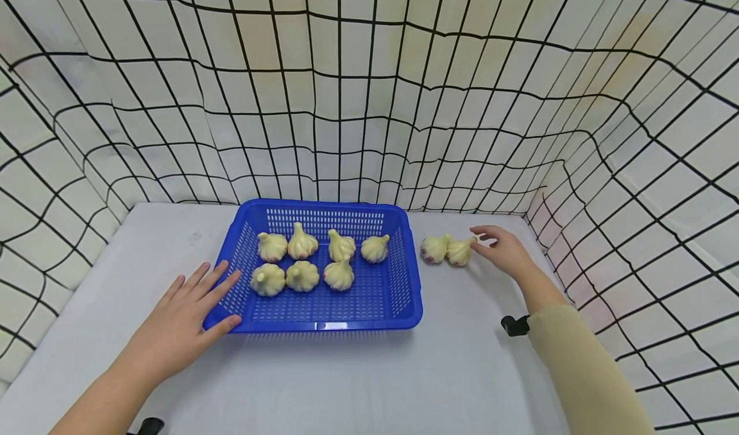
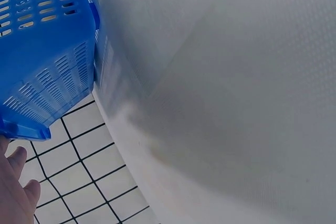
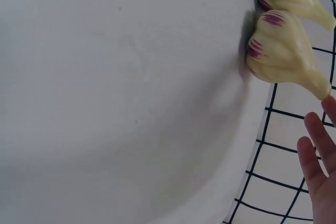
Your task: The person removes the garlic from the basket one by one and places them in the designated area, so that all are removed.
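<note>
A blue plastic basket (image 1: pixel 364 303) stands on the table with several garlic bulbs (image 1: pixel 303 276) inside. Flat and with spread fingers, my left hand (image 1: pixel 187 319) lies over the basket's left rim; the left wrist view catches only some of its fingers (image 2: pixel 18 161) by the basket. To the basket's right, two garlic bulbs (image 1: pixel 434 249) lie side by side on the table. My right hand (image 1: pixel 503 250) is at the stem of the right-hand bulb (image 1: pixel 458 253), its fingers fairly straight. In the right wrist view a fingertip meets or nearly meets this stem; the thumb is hidden there.
White cloth walls behind black netting (image 1: pixel 340 101) enclose the back and both sides. The table (image 1: pixel 346 383) has a white cover. Small black pieces (image 1: pixel 514 325) show at both wrists.
</note>
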Demonstrator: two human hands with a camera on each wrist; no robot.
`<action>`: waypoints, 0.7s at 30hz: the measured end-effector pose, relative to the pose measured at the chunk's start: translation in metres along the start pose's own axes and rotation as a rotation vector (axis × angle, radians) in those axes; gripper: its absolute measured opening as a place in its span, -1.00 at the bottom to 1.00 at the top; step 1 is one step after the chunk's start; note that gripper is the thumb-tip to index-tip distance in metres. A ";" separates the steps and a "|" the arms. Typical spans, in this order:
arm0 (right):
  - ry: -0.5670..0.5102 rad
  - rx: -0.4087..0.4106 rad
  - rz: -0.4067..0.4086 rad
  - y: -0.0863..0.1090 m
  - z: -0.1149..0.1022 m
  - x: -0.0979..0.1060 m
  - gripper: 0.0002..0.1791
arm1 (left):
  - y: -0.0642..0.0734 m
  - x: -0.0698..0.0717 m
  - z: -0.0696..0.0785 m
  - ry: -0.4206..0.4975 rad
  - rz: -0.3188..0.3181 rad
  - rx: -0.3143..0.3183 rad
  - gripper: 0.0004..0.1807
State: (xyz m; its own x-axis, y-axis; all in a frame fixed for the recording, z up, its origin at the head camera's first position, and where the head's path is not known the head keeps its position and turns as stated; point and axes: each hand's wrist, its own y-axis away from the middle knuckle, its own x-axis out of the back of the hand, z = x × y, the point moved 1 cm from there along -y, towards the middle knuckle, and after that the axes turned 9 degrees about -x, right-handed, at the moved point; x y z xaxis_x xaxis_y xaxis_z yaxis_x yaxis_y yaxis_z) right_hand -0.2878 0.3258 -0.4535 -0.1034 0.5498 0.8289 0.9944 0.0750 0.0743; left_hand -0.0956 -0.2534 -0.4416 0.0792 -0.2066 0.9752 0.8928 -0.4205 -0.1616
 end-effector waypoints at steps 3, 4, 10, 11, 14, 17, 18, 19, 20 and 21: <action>0.008 0.009 0.003 0.001 -0.004 0.003 -0.52 | 0.001 -0.001 -0.001 -0.002 0.002 -0.001 -0.11; 0.010 0.013 0.005 0.002 -0.005 0.004 -0.52 | 0.001 -0.001 -0.001 -0.003 0.000 0.000 -0.11; 0.024 0.047 0.017 0.004 -0.017 0.010 -0.53 | 0.000 0.000 -0.001 -0.004 -0.007 -0.001 -0.12; 0.024 0.054 0.016 0.005 -0.020 0.010 -0.53 | 0.000 0.001 -0.001 -0.004 -0.006 -0.001 -0.12; 0.023 0.072 0.007 0.007 -0.029 0.012 -0.53 | 0.000 0.001 -0.001 -0.001 -0.018 -0.001 -0.12; 0.018 0.087 -0.001 0.010 -0.038 0.013 -0.53 | 0.000 0.002 0.000 -0.004 -0.018 0.001 -0.13; 0.019 0.095 -0.003 0.010 -0.042 0.013 -0.54 | 0.000 0.002 0.000 -0.003 -0.020 0.000 -0.12; 0.022 0.104 -0.003 0.010 -0.045 0.014 -0.54 | 0.000 0.002 0.001 -0.003 -0.017 0.001 -0.13; 0.027 0.114 -0.004 0.010 -0.049 0.014 -0.54 | 0.000 0.002 0.001 0.000 -0.016 0.001 -0.13; 0.034 0.126 -0.004 0.009 -0.052 0.015 -0.55 | 0.000 0.003 0.001 -0.001 -0.012 0.002 -0.13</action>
State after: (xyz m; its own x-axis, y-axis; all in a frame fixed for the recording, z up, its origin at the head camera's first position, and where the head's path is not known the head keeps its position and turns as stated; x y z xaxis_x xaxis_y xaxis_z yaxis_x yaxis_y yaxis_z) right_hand -0.2792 0.2911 -0.4117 -0.1049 0.5210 0.8471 0.9831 0.1828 0.0094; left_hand -0.0945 -0.2531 -0.4390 0.0687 -0.2005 0.9773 0.8945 -0.4214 -0.1493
